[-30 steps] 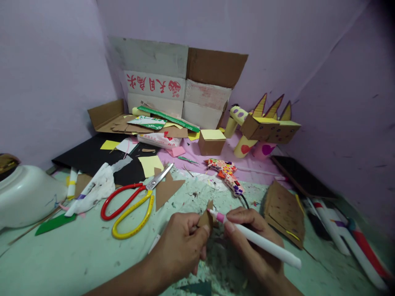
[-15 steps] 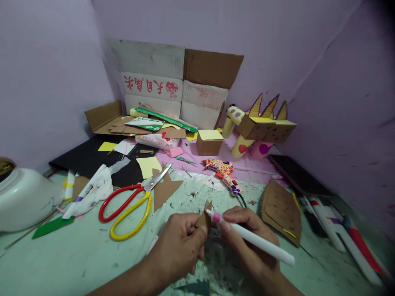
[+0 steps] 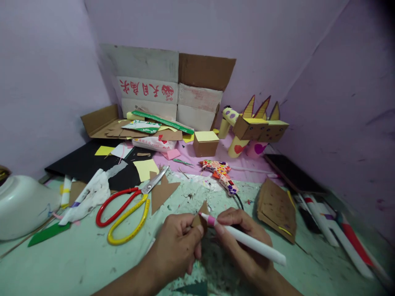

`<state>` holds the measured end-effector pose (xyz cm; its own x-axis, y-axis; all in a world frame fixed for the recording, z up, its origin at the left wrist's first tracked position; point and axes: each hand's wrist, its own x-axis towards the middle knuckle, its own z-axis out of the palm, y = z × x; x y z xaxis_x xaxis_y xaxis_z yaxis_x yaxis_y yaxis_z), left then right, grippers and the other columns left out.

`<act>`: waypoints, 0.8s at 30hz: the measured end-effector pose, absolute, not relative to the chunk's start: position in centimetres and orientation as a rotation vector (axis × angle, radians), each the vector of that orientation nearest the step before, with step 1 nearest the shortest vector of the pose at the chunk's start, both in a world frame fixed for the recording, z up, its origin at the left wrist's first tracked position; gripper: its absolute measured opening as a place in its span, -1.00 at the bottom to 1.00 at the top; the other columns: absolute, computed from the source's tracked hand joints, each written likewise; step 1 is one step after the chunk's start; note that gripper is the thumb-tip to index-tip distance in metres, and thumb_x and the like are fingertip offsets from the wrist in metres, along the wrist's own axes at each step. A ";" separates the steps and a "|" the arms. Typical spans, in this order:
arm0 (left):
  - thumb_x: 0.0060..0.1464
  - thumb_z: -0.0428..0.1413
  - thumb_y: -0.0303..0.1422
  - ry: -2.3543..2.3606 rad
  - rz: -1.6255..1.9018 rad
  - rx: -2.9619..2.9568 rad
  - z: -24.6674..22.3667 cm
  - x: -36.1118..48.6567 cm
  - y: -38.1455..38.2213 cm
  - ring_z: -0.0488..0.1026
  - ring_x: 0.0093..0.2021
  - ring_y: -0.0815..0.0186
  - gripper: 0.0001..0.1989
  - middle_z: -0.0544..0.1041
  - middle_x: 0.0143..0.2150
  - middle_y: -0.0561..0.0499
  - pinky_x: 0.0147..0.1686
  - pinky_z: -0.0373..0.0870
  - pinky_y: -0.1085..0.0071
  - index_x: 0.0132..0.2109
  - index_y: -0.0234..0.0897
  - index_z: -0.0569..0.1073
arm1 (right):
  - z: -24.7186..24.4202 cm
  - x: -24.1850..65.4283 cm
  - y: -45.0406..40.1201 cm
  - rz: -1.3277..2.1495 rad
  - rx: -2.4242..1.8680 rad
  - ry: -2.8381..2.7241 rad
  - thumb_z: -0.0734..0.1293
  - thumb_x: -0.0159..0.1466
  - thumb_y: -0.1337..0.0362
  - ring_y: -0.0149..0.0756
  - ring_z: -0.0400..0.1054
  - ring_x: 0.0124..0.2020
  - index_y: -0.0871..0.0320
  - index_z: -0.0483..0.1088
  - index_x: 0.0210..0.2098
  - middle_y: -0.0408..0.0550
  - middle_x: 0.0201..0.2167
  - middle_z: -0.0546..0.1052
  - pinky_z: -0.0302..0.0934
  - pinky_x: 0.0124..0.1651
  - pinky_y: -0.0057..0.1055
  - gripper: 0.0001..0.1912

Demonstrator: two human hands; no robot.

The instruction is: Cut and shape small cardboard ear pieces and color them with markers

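Plainly, each of the two hands has one thing clamped in it. The left hand pinches a single small cardboard piece between thumb and fingers, low in the middle of the view, above the green work surface. The right hand grips one white marker with a pink collar, thumb and fingers together around it; its tip is at the edge of the piece, though whether it touches cannot be told.

Left of the hands lies one pair of scissors with two handle loops, one red and one yellow, its blades parted slightly if at all and reaching over one jagged cardboard offcut. Beyond the hands is one flower-patterned hot-glue gun with one black cable.

Farther back sit one cardboard cube with a yellow top and, right of it, one cardboard model bearing three upright spikes. Two hearts show on its tubes: a red one on a yellow tube, a purple one on a pink tube.
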<state>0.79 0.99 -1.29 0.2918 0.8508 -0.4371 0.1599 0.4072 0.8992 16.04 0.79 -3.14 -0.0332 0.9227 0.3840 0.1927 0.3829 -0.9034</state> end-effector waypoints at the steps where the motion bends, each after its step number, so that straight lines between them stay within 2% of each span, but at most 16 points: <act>1: 0.03 -0.02 -0.13 1.210 0.609 1.082 -1.3 0.8 1.0 0.10 -0.83 0.54 -0.63 0.22 -0.77 0.19 -0.85 -0.05 0.63 -0.59 -0.27 0.24 | -3.1 16.1 0.9 0.796 -1.089 -1.468 0.32 0.17 0.27 -0.36 0.33 -0.55 0.15 0.38 -0.44 -0.11 -0.59 0.45 0.19 -0.53 -0.49 -0.91; 5: 0.01 0.01 -0.16 1.222 0.612 1.077 -1.2 0.7 1.0 0.10 -0.83 0.54 -0.67 0.24 -0.77 0.18 -0.85 -0.06 0.63 -0.58 -0.27 0.24 | -3.0 16.4 1.3 0.758 -1.150 -1.425 0.33 0.17 0.24 -0.39 0.30 -0.60 0.15 0.38 -0.43 -0.14 -0.61 0.44 0.19 -0.58 -0.51 -0.90; 12: 0.03 -0.02 -0.13 1.199 0.616 1.100 -1.4 0.7 1.0 0.09 -0.84 0.56 -0.63 0.21 -0.78 0.19 -0.83 -0.06 0.63 -0.60 -0.28 0.23 | -3.0 16.0 0.9 0.823 -1.003 -1.544 0.32 0.16 0.25 -0.35 0.35 -0.56 0.15 0.38 -0.47 -0.10 -0.59 0.46 0.21 -0.55 -0.48 -0.88; 20: -0.02 -0.01 -0.20 1.186 0.636 1.093 -1.2 0.8 1.0 0.06 -0.84 0.56 -0.70 0.20 -0.79 0.20 -0.84 -0.07 0.63 -0.59 -0.27 0.23 | -2.8 16.3 1.4 0.759 -1.162 -1.444 0.33 0.15 0.24 -0.41 0.29 -0.65 0.14 0.39 -0.44 -0.16 -0.64 0.45 0.17 -0.60 -0.53 -0.89; 24: -0.06 -0.01 -0.19 1.240 0.619 1.027 -0.7 0.8 1.2 0.07 -0.85 0.56 -0.70 0.24 -0.79 0.16 -0.86 -0.10 0.64 -0.61 -0.27 0.23 | -2.6 16.4 1.4 0.700 -1.213 -1.366 0.32 0.16 0.21 -0.39 0.30 -0.61 0.14 0.38 -0.42 -0.16 -0.62 0.44 0.19 -0.57 -0.51 -0.87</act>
